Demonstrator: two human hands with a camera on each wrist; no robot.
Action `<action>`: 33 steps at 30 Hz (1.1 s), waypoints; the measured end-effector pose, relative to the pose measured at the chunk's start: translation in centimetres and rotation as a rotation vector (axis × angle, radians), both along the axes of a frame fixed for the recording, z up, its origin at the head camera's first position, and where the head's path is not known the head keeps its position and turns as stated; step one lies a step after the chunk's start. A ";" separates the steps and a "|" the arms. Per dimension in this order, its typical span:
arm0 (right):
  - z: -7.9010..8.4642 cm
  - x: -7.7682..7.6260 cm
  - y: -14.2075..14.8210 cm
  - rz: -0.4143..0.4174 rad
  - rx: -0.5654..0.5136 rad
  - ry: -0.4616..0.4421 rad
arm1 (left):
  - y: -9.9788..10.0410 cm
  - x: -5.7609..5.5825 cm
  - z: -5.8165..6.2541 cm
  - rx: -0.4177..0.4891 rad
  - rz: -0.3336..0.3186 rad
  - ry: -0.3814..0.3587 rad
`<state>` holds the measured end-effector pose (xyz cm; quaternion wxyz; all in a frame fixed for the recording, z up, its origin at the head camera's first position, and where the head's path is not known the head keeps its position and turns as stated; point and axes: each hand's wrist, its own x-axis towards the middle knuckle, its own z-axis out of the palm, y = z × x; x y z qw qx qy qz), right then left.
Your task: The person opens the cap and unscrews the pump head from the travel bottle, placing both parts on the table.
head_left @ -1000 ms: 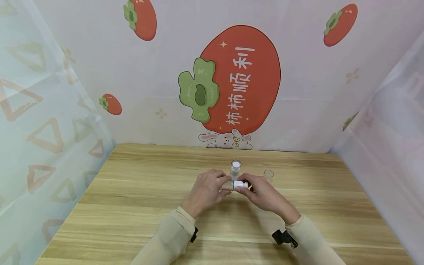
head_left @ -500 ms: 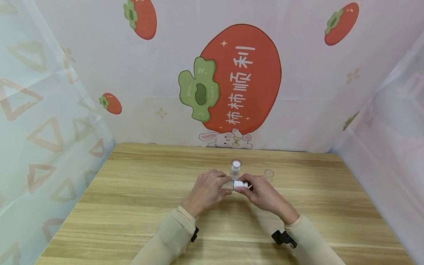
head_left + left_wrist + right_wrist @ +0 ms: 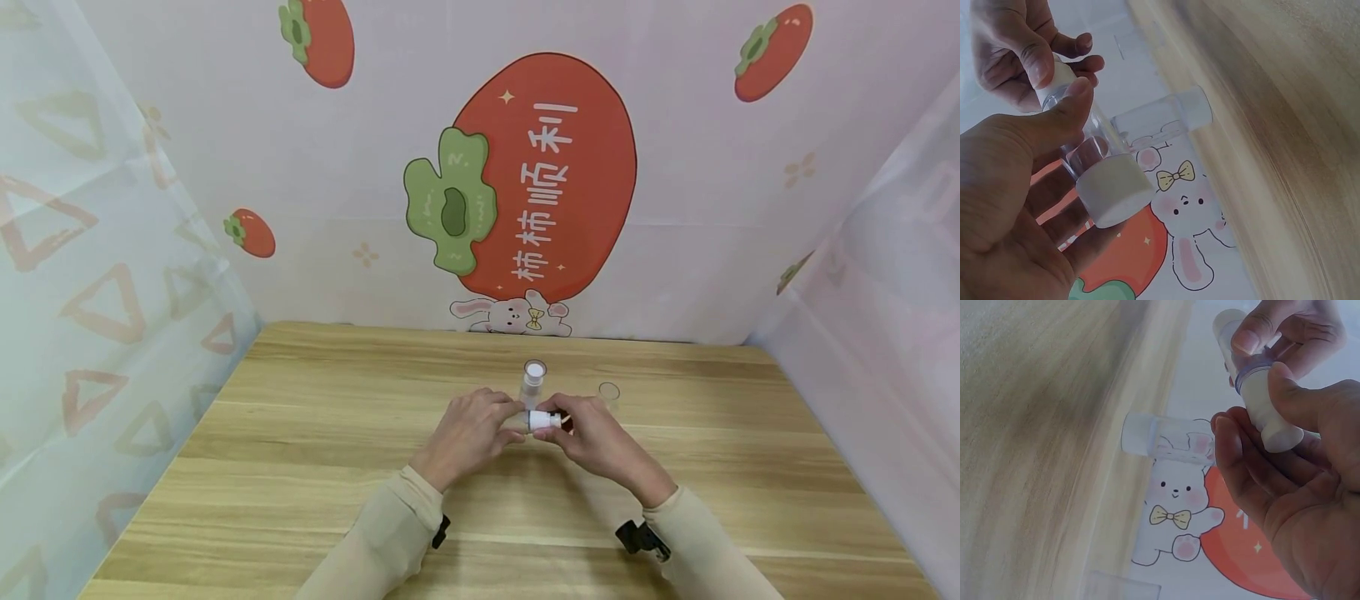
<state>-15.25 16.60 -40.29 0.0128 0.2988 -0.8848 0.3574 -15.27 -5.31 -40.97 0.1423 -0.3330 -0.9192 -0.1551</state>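
Note:
Both hands hold one small clear bottle (image 3: 542, 420) sideways above the table. My left hand (image 3: 467, 432) grips its transparent body, thumb on one side, with the white base (image 3: 1115, 190) at the palm end in the left wrist view. At the other end, my right hand (image 3: 604, 437) pinches the white collar and top (image 3: 1260, 400) between thumb and fingers. Behind the hands a second clear bottle (image 3: 533, 380) with a white top and base stands upright. In the head view the left fingers cover most of the held bottle's body.
A clear round cap (image 3: 609, 392) stands on the wooden table (image 3: 337, 467) to the right of the upright bottle. Behind the table hangs a white backdrop (image 3: 675, 250) printed with persimmons and a rabbit. Pale cloth sides flank the table.

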 end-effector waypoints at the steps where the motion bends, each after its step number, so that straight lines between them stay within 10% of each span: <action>1: 0.0 0.0 0.0 -0.002 0.002 0.009 | 0.0 0.0 0.0 0.005 -0.001 -0.010; 33: 0.1 0.6 -0.6 0.044 -0.125 0.124 | -0.2 -0.1 -1.0 0.111 -0.033 -0.193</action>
